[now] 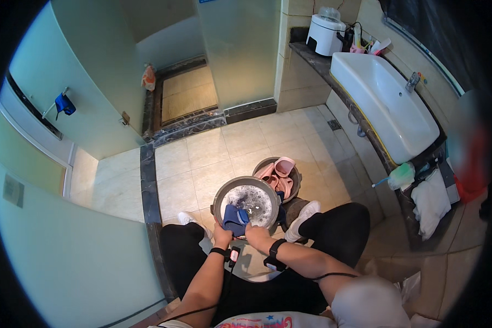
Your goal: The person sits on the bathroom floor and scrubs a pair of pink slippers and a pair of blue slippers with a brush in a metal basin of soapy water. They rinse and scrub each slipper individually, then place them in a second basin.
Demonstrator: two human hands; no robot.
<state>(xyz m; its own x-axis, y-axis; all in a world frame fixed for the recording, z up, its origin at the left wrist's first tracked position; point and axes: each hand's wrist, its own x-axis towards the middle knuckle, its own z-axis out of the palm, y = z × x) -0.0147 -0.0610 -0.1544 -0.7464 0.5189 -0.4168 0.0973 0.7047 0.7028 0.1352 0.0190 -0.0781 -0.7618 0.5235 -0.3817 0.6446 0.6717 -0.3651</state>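
A round grey basin point(217, 202) of foamy, dark-streaked water sits low between my knees. Over its near side a blue slipper point(232, 223) is tilted, partly above the foam. My left hand point(222, 236) is closed on the slipper's near left edge, at the basin rim. Against the slipper's right side, my right hand point(256, 234) is closed too; its fingers are mostly hidden, and what they hold cannot be made out. Just behind to the right, a second grey basin point(296, 183) holds several pink slippers point(283, 166); something dark blue lies beside them.
My white shoes point(306, 217) flank the basins. A dark round container point(293, 212) stands by the right shoe. At right, a white sink point(385, 104) is set on a dark counter with a white appliance point(326, 34). Frosted glass panels point(65, 240) stand at left, beside a dark floor sill point(149, 186).
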